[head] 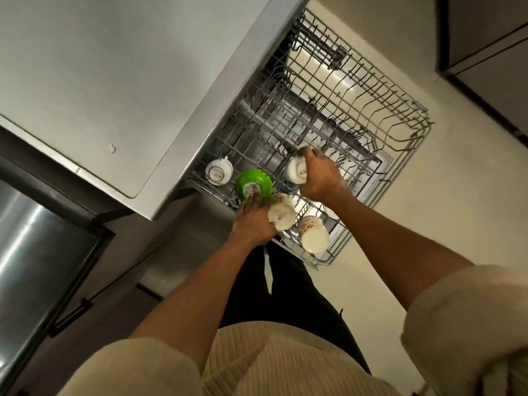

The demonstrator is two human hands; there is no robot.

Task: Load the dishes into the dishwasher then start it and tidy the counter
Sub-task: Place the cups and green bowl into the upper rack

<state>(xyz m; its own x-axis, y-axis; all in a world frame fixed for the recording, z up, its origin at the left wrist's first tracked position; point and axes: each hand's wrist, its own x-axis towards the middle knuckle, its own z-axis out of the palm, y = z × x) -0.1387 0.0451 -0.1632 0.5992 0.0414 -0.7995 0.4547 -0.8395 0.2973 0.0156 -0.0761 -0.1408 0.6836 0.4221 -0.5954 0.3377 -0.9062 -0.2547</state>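
The dishwasher's upper wire rack (400, 144) is pulled out below the grey counter (114, 81). A green bowl (253, 182) lies upside down in the rack's near left part, with my left hand (253, 221) on it. A small white cup (281, 215) sits right beside that hand, touching it. My right hand (318, 177) grips a white cup (294, 171), bottom up, over the middle of the rack. Another white cup (218, 172) sits inverted at the rack's left corner. A floral mug (313, 234) lies at the near edge.
The far half of the rack holds only tines. Pale floor (457, 224) lies to the right of the rack. A steel appliance front (37, 252) is at the lower left, and dark cabinets (485, 38) stand at the top right.
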